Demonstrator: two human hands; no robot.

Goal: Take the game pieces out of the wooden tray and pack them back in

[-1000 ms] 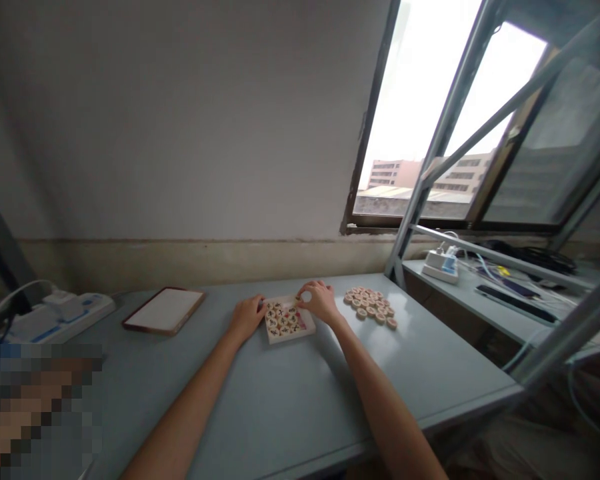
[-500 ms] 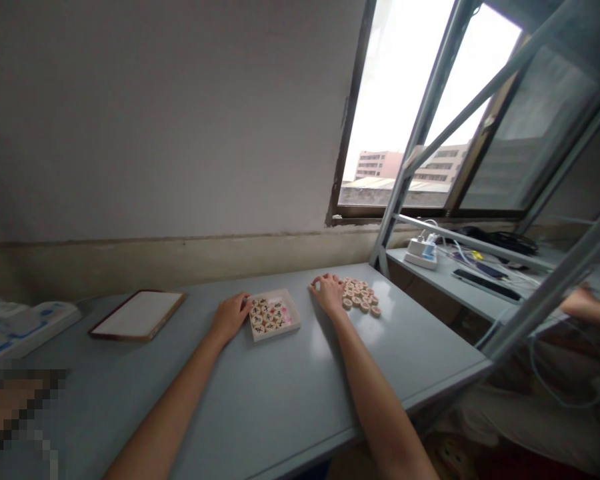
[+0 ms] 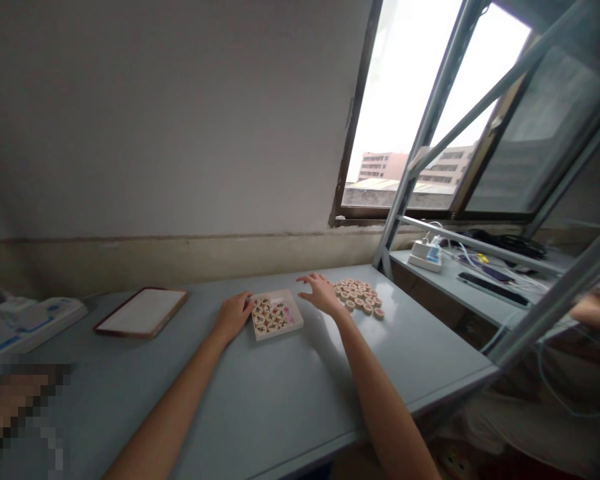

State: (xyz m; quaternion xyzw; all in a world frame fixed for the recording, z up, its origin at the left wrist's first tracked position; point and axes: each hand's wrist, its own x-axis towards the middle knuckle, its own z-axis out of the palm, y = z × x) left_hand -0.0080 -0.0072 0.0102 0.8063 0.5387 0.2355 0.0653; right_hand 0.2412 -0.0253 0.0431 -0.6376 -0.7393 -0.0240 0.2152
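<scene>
A shallow white plastic box [image 3: 299, 326] rests on the grey desk. Several round xiangqi pieces [image 3: 267, 316] lie inside with dark characters facing up, and a pink patch shows at the box's right. My left hand [image 3: 233, 315] is closed at the box's left wall, thumb and fingertips against its upper left corner. Between the box and a heap of loose xiangqi pieces [image 3: 359, 293], my right hand [image 3: 320, 292] hovers above the desk. Its thumb and forefinger are apart toward the box, with nothing visible between them. The other fingers are partly hidden.
A white board with a brown frame [image 3: 143, 312] lies to the left, near a white power strip [image 3: 45, 320]. Behind the desk [image 3: 260, 400] runs the wall. At right are a metal bed frame [image 3: 405, 200], cables, a dark phone-like slab [image 3: 493, 289] and another person's arm [image 3: 595, 310].
My right hand has moved left from the heap toward the box, and its thumb and forefinger have spread. My left hand stays at the box. The view has shifted slightly.
</scene>
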